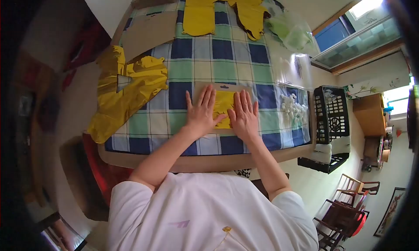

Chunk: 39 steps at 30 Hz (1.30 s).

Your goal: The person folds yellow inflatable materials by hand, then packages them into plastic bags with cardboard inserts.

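A flat package with a brown header strip and a yellow foil piece (224, 103) lies on the checked tablecloth (181, 73). Pressed flat at its left side is my left hand (202, 112), its fingers stretched out and pointing away from me. My right hand (244, 115) rests flat at the right side, fingers extended. The yellow foil shows between the two hands, and part of the package is hidden under them. Neither hand grips anything.
Crumpled gold foil (131, 91) and brown cardboard (150, 32) lie left. More yellow foil (199, 15) is at the far side. Clear plastic packets (297, 71) and small white items (293, 108) lie right, beside a black crate (332, 115).
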{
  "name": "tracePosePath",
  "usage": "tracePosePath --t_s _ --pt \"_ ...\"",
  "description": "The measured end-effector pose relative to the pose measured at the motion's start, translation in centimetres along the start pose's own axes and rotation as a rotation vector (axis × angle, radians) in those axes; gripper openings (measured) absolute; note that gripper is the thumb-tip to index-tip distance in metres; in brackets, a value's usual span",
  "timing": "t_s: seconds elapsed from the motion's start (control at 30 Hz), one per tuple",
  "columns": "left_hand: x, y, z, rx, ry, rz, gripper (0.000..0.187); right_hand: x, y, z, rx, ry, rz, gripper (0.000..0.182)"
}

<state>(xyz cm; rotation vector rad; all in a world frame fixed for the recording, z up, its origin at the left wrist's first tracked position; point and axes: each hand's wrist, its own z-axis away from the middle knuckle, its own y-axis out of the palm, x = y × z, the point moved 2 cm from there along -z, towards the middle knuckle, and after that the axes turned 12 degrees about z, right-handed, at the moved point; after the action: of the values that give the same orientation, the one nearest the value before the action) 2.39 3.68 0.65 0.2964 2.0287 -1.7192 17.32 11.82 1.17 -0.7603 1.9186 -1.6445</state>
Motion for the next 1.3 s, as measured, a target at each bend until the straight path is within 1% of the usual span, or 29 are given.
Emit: tracePosePath --t_s 0.1,0.2,0.3,0.37,0.47,0.5,0.6,0.67,0.73,0.8,0.9,1.0,1.1,1.2,1.23,1.3 --pt "-0.6 -1.2 -0.2 0.096 -0.129 -0.031 0.077 0.0 0.0 -0.1 -0.016 -0.002 0.008 0.057" --pt "-2.8 -1.5 -1.8 0.121 -0.189 -0.19 0.065 0.1 0.2 0.1 -0.025 -0.01 -0.003 0.058" --pt "-3.3 1.6 -1.6 -0.088 0.127 0.023 0.055 -0.2 0.2 0.2 -0.008 -0.022 0.007 0.058" --pt "-2.6 3.1 -1.5 -0.046 0.119 0.049 0.055 -0.2 0.3 0.1 0.008 -0.02 0.01 0.059" --pt "-2.3 2.9 -1.2 -0.024 0.132 0.054 0.056 -0.5 -0.5 0.1 0.034 -0.034 -0.065 0.055" --pt "-2.5 2.6 -1.1 -0.028 0.138 0.054 0.057 -1.1 -0.1 0.1 -0.029 -0.062 -0.08 0.053" --pt "-2.8 2.0 -1.1 0.056 0.116 0.07 0.062 -6.8 0.4 -3.0 -0.237 -0.062 0.047 0.047" --pt "-2.9 1.7 -1.2 0.065 0.113 0.099 0.067 -13.1 -0.9 -7.4 -0.303 0.204 -0.095 0.036" --pt "-3.0 1.5 -1.2 0.065 0.118 0.112 0.069 -20.5 0.8 -10.1 -0.434 0.37 0.036 0.031" --pt "-3.0 1.3 -1.2 0.048 0.122 0.108 0.069 -24.5 2.0 -11.1 -0.279 0.525 0.123 0.028" --pt "-3.0 1.2 -1.0 0.011 0.142 0.102 0.071 -28.1 4.2 -12.6 -0.175 0.498 -0.14 0.025" --pt "-2.8 1.6 -1.1 -0.003 0.154 0.115 0.072 -28.7 4.4 -12.9 -0.253 0.437 -0.199 0.019" --pt "-2.7 1.8 -1.1 -0.033 0.161 0.124 0.073 -28.2 3.1 -12.7 -0.352 0.304 -0.094 0.014" --pt "-2.8 1.5 -1.0 0.016 0.147 0.105 0.072 -27.7 2.9 -11.5 -0.324 0.314 -0.04 0.012" --pt "-2.9 1.5 -1.0 0.028 0.146 0.095 0.072 -26.9 1.6 -11.2 -0.323 0.365 0.017 0.01" --pt "-2.9 1.4 -1.1 0.041 0.137 0.07 0.072 -25.1 -1.4 -11.4 -0.428 0.385 0.123 0.009"
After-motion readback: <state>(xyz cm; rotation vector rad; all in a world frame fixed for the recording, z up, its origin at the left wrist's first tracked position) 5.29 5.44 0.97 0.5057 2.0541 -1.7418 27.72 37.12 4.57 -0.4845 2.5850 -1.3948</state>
